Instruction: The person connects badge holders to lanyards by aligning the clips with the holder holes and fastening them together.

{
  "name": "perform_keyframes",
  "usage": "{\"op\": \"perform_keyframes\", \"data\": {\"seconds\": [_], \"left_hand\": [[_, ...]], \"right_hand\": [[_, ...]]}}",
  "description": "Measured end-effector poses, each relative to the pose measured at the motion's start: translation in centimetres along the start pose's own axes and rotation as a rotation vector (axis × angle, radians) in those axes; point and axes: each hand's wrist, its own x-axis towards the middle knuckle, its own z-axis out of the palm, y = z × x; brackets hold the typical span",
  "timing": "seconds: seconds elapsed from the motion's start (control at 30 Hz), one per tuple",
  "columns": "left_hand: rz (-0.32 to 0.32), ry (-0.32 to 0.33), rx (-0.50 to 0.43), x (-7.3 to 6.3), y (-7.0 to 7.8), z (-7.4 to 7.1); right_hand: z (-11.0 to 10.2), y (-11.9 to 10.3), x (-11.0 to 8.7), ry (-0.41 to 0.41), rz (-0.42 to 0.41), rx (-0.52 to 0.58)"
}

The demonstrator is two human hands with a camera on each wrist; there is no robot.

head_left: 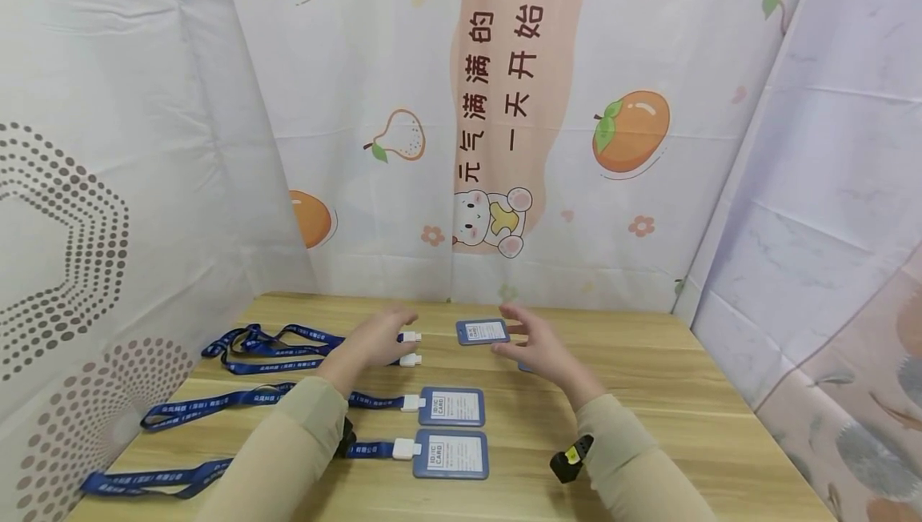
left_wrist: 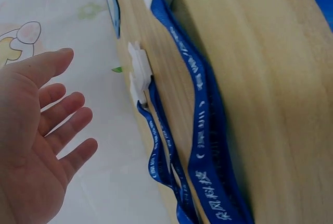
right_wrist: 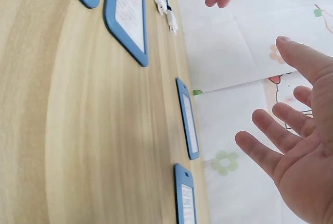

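Note:
My left hand (head_left: 374,339) hovers over the table, relaxed and holding nothing. Beside its fingertips are the white clips (head_left: 410,359) of two blue lanyards (head_left: 277,367) at the back left. My right hand (head_left: 539,344), fingers parted around air, is just right of a loose blue card holder (head_left: 483,332). A second loose card holder (right_wrist: 186,198) shows in the right wrist view; in the head view the right hand hides most of it. Closer to me, two more card holders (head_left: 452,407) lie one before the other, each joined to a blue lanyard (head_left: 194,408) by a white clip.
The wooden table (head_left: 619,442) ends at a white printed curtain (head_left: 374,258) along the back. More curtain (head_left: 807,266) hangs at the right, and another (head_left: 144,306) closes off the left side. Each wrist wears a black strap (head_left: 569,464).

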Motion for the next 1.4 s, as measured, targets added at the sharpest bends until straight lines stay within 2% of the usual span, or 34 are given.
{"op": "perform_keyframes", "data": {"seconds": [0.33,0.5,0.7,0.87,1.17,1.4], "left_hand": [[-0.009,-0.062,-0.045,-0.3,-0.1,0.7],[0.002,-0.095,-0.015,-0.3,-0.2,1.1],[-0.007,-0.126,0.015,-0.1,-0.4,1.6],[-0.041,-0.143,0.023,-0.3,-0.4,1.9],[-0.045,-0.135,0.039,-0.2,-0.7,2.6],[-0.035,-0.157,0.096,0.0,-0.6,2.9]], "right_hand": [[1.0,0.9,0.1,0.008,0.049,-0.032],[1.6,1.0,0.0,-0.023,0.061,-0.033],[2.2,0.9,-0.1,-0.050,0.119,-0.063],[2.6,1.0,-0.1,-0.076,0.114,-0.071],[2.9,1.2,-0.2,-0.140,0.135,-0.069],[3.2,1.4,0.0,-0.176,0.108,-0.051]]}}
